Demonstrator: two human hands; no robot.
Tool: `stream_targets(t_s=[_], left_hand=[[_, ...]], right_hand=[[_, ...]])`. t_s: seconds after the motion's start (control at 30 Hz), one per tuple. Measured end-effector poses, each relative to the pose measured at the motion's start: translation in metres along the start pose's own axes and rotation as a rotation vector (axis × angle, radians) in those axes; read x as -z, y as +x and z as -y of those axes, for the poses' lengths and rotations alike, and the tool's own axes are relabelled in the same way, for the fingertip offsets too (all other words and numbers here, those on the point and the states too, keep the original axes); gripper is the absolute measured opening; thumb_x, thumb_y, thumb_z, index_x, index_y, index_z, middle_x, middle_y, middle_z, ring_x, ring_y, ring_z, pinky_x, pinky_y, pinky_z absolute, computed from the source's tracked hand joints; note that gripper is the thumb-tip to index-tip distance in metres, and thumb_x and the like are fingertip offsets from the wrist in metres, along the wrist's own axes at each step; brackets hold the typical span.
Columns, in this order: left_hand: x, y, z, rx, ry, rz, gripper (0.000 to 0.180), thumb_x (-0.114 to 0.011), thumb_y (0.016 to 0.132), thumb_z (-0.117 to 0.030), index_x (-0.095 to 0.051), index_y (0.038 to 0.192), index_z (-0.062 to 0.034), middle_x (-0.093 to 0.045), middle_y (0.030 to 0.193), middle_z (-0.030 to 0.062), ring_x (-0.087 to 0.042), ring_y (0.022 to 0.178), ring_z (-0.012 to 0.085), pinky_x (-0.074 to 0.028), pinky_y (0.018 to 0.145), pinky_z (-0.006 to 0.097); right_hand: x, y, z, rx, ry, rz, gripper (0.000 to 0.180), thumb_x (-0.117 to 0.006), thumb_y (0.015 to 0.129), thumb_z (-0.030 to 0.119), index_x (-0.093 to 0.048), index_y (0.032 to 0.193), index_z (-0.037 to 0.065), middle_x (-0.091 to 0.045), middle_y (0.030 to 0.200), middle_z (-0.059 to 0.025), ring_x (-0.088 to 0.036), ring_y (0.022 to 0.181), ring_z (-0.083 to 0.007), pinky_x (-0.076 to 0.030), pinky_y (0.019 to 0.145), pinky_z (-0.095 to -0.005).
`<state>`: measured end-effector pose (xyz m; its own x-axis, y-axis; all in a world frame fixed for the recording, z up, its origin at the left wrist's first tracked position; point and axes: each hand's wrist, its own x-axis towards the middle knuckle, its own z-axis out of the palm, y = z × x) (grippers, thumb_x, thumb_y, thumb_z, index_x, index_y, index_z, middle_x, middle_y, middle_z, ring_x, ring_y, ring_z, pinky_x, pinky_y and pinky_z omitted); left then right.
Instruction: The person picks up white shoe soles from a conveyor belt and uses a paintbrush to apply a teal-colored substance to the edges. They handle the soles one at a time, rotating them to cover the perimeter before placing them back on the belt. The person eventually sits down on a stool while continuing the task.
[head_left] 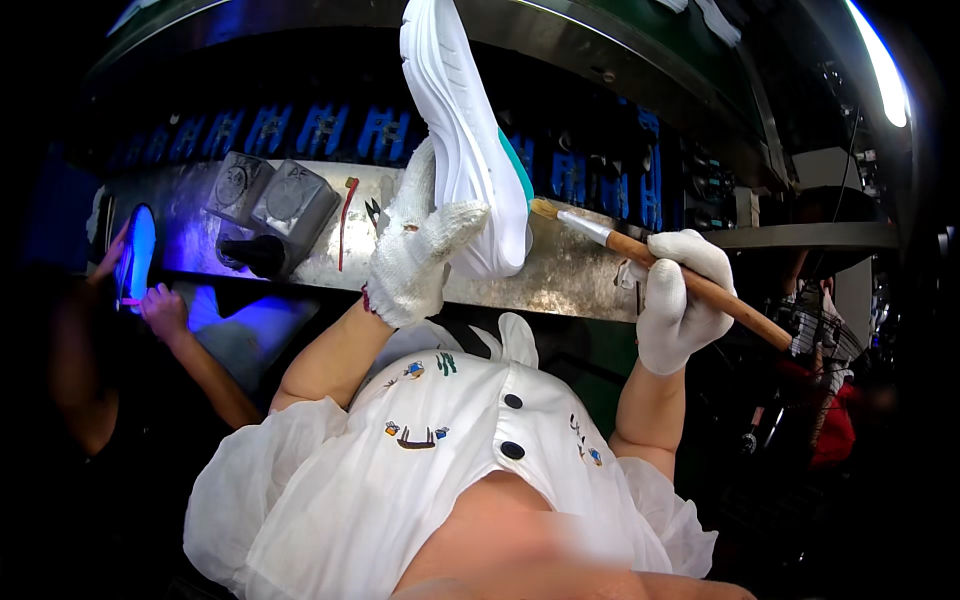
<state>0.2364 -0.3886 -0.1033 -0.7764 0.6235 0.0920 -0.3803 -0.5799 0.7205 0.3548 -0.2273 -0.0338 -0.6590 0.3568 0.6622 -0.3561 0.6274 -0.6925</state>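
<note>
A white shoe sole (465,150) with a teal patch along its right edge is held up over the metal bench. My left hand (415,255), in a white knit glove with a small hole, is closed around its lower left side. My right hand (685,300), also gloved in white, grips the wooden handle of a paintbrush (655,255). The brush has a silver ferrule and pale bristles, and their tip is at the sole's right edge, by the teal part. Whether the bristles touch it I cannot tell.
On the metal bench (560,280) stand two grey containers (295,205) and a dark nozzle-like piece (262,255). A red toothbrush (347,222) and small dark-tipped snips (373,213) lie nearby. Blue clamps (322,130) line the back. At left, another person's hands (165,310) hold a blue-lit sole (140,248).
</note>
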Motion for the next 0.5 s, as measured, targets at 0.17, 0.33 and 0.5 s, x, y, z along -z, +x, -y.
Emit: stream_targets(t_s=[0.17, 0.33, 0.5], left_hand=[[-0.001, -0.015, 0.000, 0.152, 0.046, 0.032, 0.092, -0.074, 0.069, -0.025, -0.018, 0.139, -0.0048, -0.038, 0.130, 0.0121, -0.039, 0.122, 0.0240, -0.033, 0.103, 0.038], [-0.002, -0.023, 0.002, 0.186, 0.059, 0.049, 0.096, -0.075, 0.066, -0.028, -0.017, 0.139, -0.0046, -0.036, 0.131, 0.0121, -0.037, 0.124, 0.0244, -0.031, 0.104, 0.038], [-0.004, -0.023, 0.001, 0.228, 0.023, 0.018, 0.096, -0.075, 0.066, -0.029, -0.017, 0.139, -0.0037, -0.035, 0.132, 0.0119, -0.036, 0.124, 0.0235, -0.030, 0.104, 0.038]], right_hand=[[-0.003, 0.005, -0.006, 0.015, -0.065, 0.036, 0.011, -0.062, 0.080, 0.004, -0.060, 0.088, -0.003, -0.062, 0.077, -0.0071, -0.056, 0.060, -0.0077, -0.045, 0.053, -0.0187], [-0.009, 0.014, -0.004, -0.056, 0.024, 0.017, 0.011, -0.060, 0.081, 0.002, -0.058, 0.091, -0.002, -0.062, 0.077, -0.0065, -0.057, 0.061, -0.0066, -0.046, 0.053, -0.0173], [-0.015, 0.019, -0.009, -0.059, -0.060, -0.026, 0.011, -0.053, 0.084, 0.002, -0.058, 0.092, -0.004, -0.060, 0.082, -0.0097, -0.059, 0.064, -0.0097, -0.048, 0.057, -0.0187]])
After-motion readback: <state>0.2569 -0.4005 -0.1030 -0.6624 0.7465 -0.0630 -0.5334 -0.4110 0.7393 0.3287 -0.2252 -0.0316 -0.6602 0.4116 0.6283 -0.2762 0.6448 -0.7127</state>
